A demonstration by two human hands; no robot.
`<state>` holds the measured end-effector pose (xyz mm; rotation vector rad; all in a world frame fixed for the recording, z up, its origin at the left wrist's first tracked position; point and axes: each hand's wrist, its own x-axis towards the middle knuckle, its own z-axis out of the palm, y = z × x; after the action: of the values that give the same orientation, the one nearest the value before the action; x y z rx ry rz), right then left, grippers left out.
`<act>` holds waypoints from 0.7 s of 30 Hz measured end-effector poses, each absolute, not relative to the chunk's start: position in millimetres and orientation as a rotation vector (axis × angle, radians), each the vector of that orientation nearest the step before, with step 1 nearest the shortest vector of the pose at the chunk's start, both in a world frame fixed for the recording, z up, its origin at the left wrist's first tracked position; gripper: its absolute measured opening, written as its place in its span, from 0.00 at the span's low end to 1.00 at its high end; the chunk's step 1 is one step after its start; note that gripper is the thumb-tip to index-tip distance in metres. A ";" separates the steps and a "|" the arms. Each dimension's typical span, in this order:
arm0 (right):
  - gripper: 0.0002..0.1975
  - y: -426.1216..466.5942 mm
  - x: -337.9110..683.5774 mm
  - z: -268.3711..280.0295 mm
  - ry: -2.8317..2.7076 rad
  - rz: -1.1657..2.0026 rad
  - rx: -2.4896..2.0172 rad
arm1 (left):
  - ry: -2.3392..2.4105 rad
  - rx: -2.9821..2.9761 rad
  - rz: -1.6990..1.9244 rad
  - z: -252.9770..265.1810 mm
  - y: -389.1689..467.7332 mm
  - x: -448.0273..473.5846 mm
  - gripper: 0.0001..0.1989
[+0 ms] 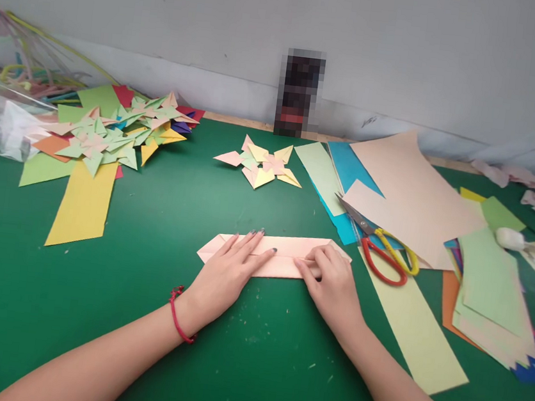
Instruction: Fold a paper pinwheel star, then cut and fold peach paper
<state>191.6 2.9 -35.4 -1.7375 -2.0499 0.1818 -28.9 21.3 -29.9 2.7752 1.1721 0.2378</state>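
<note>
A folded strip of pale pink paper [279, 266] lies crosswise on the green table, its left end creased to a point and its right corner folded in. My left hand [226, 266] rests flat on its left half with the fingers stretched out, and a red cord bracelet circles that wrist. Over the right end, my right hand [332, 285] has curled fingers pinching the paper at its folded edge. Part of the right end is hidden under those fingers. Beyond the strip sits a pink and yellow folded paper star [266, 165].
Scissors [378, 242] with red and yellow handles lie on paper sheets at right. A large beige sheet [421, 205], a pale green strip [417, 327] and stacked colored paper [494, 284] surround them. Several folded stars [100, 143] and a yellow strip [85, 199] are at left.
</note>
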 end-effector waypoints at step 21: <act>0.24 -1.5 173.0 -41.0 -2.378 -0.161 -1.649 | 1.164 2.796 0.175 -24.0 19.0 -27.5 0.23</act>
<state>173.0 -1.5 -41.0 -1.6486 -2.3777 -0.1607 -27.5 19.0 -24.0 2.7960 1.1635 0.1747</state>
